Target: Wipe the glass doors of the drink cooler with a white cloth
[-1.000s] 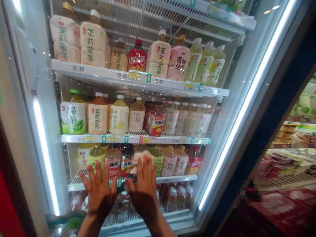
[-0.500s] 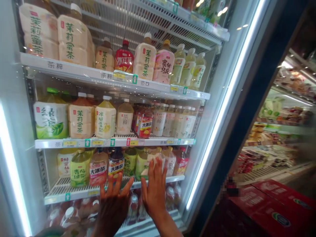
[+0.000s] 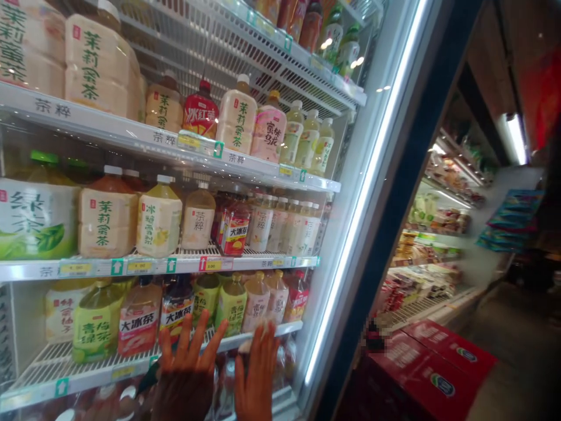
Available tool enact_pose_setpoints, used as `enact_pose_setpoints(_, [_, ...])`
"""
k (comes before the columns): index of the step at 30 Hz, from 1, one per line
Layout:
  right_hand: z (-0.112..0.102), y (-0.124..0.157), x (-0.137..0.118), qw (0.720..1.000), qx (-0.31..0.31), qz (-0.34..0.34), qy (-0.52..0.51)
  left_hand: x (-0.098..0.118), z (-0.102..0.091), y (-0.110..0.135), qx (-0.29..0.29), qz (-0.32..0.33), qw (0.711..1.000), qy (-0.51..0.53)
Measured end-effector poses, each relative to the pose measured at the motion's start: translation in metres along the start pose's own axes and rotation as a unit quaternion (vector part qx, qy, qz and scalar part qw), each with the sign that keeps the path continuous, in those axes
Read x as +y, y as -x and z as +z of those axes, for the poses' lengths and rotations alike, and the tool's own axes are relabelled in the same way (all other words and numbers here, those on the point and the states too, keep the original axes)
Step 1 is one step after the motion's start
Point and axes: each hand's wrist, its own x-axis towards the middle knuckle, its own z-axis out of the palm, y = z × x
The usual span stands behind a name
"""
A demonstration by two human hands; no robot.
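Both my hands lie against the glass door (image 3: 337, 234) of a drinks fridge, low in the picture. My left hand (image 3: 186, 380) is flat on the glass with its fingers spread and holds nothing. Just to its right, my right hand (image 3: 256, 380) has its fingers together and presses a small white cloth (image 3: 262, 332) to the glass under its fingertips. Behind the glass, level with my fingertips, stands a row of tea bottles (image 3: 138, 324) on a white wire shelf (image 3: 52, 365).
Two more shelves of tea bottles (image 3: 158, 216) fill the fridge above. A lit strip (image 3: 363, 187) and a dark door frame (image 3: 407, 175) run down the right side. Red cartons (image 3: 438, 368) sit on the floor to the right, with open chiller shelves (image 3: 433, 251) beyond.
The view has swung right and moved closer to the fridge. Both hands now sit lower in the picture, still flat on the glass, with the cloth still under the right fingertips.
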Motion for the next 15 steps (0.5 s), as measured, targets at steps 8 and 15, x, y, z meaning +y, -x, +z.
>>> enact_pose_setpoints(8, [-0.007,-0.032,0.017,1.0,0.025,0.012,-0.015,0.001,0.002,0.006,-0.024,-0.006,1.0,0.0])
enact_pose_setpoints(15, [0.017,0.034,-0.013,0.999,0.024,-0.024,0.043,0.003,0.002,0.007,-0.02,-0.007,1.0,0.005])
